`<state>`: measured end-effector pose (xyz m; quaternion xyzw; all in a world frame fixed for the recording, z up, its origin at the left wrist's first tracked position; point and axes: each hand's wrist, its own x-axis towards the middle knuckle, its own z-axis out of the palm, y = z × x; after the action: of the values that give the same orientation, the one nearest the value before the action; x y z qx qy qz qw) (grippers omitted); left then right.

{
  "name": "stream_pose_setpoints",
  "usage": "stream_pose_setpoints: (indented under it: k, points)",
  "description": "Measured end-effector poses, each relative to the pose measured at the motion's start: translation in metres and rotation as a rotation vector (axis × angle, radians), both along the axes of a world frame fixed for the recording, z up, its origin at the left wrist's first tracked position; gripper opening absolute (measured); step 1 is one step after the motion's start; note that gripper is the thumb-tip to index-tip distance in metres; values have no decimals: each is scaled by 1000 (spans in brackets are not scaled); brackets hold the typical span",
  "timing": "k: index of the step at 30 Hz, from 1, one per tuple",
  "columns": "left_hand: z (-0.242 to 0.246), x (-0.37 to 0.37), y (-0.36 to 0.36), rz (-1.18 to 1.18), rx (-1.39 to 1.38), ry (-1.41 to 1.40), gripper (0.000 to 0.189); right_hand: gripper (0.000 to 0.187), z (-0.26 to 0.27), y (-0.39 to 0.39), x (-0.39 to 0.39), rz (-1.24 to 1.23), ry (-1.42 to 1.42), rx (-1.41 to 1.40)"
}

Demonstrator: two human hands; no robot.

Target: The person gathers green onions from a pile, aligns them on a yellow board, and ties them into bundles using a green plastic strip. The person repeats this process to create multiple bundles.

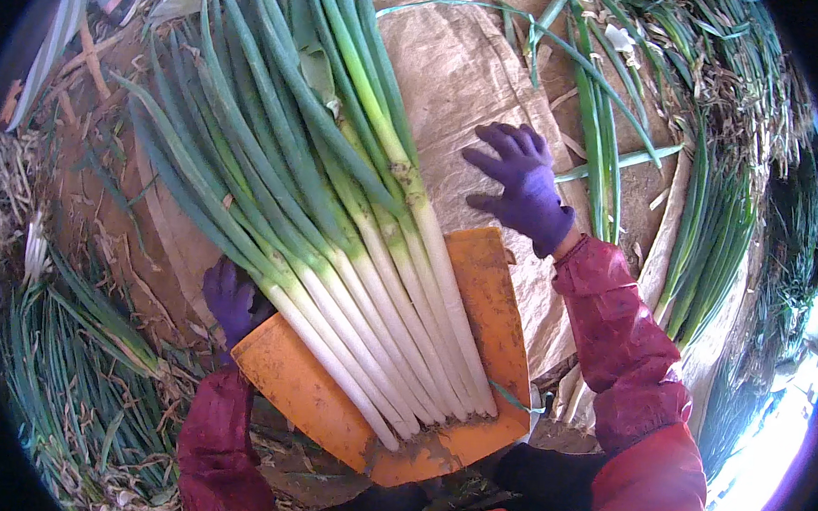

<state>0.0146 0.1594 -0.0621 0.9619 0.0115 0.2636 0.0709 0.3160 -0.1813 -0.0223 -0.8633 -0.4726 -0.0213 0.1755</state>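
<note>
A bunch of long green onions lies across an orange tray in front of me. Their white shanks and root ends rest inside it, while the green leaves spread past its far edge toward the upper left. My right hand, in a purple glove, hovers to the right of the bunch with fingers apart and nothing in it. At the tray's left corner is my left hand, also gloved in purple. The onions partly cover its fingers, so its grip is hidden.
Brown sheeting covers the ground beyond the tray. More green onions pile up at the left, with a smaller bunch at the right. Loose leaves and a thin green tie lie at the top.
</note>
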Motion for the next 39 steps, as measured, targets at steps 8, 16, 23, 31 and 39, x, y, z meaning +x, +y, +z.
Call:
stream_pose_setpoints:
  k: [8, 16, 23, 31, 39]
  points:
    - [1, 17, -17, 48, -125, -62, 31, 43, -41, 53, -41, 49, -112, 8]
    - [-17, 13, -9, 40, -18, -126, 30, 13, -62, 68, -48, -112, -131, 289]
    - [-19, -15, 8, 42, 78, 74, 47, 5, -52, 56, -32, -99, -173, 239]
    - [-17, -28, 23, 13, 88, 148, 58, 9, -10, 7, 20, -131, -202, 155]
    - [5, -21, 9, 90, -53, 227, 53, 33, 24, 1, -16, 10, 77, 34]
